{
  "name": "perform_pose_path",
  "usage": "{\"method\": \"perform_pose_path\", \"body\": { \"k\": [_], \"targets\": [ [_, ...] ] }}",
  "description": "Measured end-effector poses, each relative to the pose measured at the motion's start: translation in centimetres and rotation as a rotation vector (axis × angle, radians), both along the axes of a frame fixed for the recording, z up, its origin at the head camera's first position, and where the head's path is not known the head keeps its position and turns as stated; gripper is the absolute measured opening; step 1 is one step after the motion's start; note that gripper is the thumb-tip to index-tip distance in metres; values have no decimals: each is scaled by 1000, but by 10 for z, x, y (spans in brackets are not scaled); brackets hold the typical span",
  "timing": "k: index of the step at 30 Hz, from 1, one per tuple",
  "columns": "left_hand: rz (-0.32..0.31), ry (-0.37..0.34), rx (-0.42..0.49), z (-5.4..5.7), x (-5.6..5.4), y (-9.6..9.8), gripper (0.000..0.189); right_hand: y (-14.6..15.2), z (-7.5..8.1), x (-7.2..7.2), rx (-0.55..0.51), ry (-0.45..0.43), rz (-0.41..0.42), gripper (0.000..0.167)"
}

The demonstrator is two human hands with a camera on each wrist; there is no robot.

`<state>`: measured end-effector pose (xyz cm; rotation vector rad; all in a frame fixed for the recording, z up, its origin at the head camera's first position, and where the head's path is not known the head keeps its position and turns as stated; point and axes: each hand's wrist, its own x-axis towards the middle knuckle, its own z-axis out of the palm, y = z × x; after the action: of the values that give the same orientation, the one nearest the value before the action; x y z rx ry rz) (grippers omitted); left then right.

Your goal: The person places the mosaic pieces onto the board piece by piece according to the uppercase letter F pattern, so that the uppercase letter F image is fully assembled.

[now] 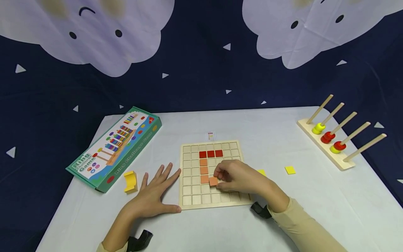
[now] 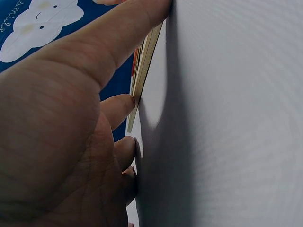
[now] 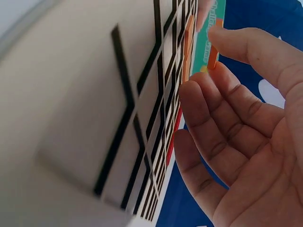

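Observation:
A wooden grid board (image 1: pixel 196 200) lies flat on the table, with several red square tiles (image 1: pixel 210 154) in an upper row and several orange square tiles (image 1: pixel 204 170) in a column below. My right hand (image 1: pixel 240 176) is over the board, pinching one orange tile (image 1: pixel 213 181) between thumb and finger, just right of the lowest orange one. That pinched tile (image 3: pixel 215 49) also shows edge-on in the right wrist view. My left hand (image 1: pixel 154 196) rests with fingers spread at the board's left edge, thumb and forefinger touching it. The left wrist view shows this hand's palm (image 2: pixel 52 137) close up.
A green game box (image 1: pixel 116 147) lies back left, with a yellow curved block (image 1: pixel 130 182) near it. At right stands a wooden peg rack (image 1: pixel 327 145) bearing yellow and red rings. One yellow tile (image 1: pixel 290 170) lies right of the board, another (image 1: pixel 261 172) nearer. A small pattern card (image 1: pixel 211 136) sits behind the board.

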<state>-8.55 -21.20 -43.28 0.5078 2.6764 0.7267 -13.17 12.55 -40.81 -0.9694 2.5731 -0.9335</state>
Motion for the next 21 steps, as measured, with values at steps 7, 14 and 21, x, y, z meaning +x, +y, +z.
{"method": "perform_pose_path", "body": {
  "k": [7,14,21],
  "targets": [
    [-4,8,-3,0,0,-1,117,-13,-1,1,39,-16,4,19],
    [-3,9,-4,-1,0,-1,118,-22,-2,2,59,11,0,18],
    [-5,7,6,-1,-1,-1,117,-25,-4,5,115,35,-12,17]
  ]
}}
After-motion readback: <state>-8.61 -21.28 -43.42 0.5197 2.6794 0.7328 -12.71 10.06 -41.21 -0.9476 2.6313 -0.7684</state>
